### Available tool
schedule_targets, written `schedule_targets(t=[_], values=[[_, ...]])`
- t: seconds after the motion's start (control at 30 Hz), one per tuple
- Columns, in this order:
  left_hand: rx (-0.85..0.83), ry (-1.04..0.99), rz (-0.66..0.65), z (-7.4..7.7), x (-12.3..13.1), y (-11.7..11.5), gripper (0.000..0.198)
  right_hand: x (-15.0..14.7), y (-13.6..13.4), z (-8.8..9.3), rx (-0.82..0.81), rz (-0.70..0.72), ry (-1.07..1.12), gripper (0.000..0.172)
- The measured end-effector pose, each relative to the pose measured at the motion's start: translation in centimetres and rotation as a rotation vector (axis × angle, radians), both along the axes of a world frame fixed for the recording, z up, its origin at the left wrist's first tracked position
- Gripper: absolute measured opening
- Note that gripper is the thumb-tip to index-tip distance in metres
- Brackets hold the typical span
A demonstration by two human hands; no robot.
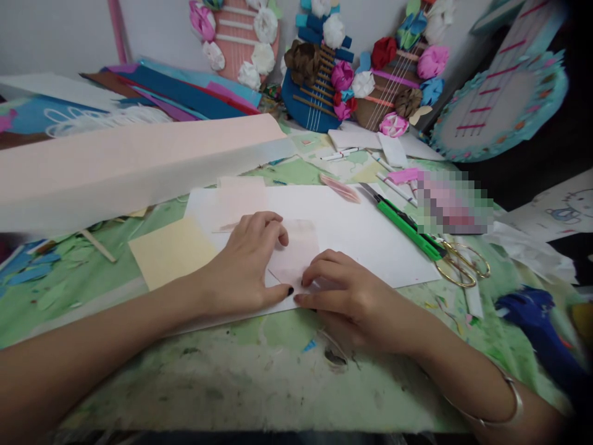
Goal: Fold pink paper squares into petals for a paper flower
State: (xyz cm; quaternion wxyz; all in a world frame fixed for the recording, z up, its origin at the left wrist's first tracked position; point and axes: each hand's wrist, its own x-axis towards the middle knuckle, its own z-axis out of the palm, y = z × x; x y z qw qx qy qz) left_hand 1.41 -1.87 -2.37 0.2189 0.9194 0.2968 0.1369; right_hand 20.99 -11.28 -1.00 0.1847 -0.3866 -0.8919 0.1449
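Observation:
A small pale pink piece of paper (301, 238) lies on a white sheet (389, 253) in front of me. My left hand (252, 266) rests over its left side, fingers bent and apart, thumb stretched toward the near edge. At the near right corner my right hand (343, 290) has its thumb and bent forefinger close together on the paper; its other fingers are partly hidden. Beyond my left hand lies another pale pink piece (241, 201). A yellow paper square (171, 250) sits left of it, partly under my left forearm. A pleated pink piece (340, 188) lies farther back.
A green cutter knife (407, 228) with its blade out and gold-handled scissors (463, 262) lie at right. Beyond them is a blue glue gun (542, 327). A large peach paper roll (139, 161) spans the left. Flower-decorated paper instruments (315, 93) stand against the wall.

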Motion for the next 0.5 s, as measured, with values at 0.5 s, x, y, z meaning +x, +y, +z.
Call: schedule_targets(t=[0.5], values=[[-0.100,-0.103,0.000,-0.3,-0.6,1.5,0.027,-0.1,0.0,0.1,-0.026,-0.002,0.024,0.022]])
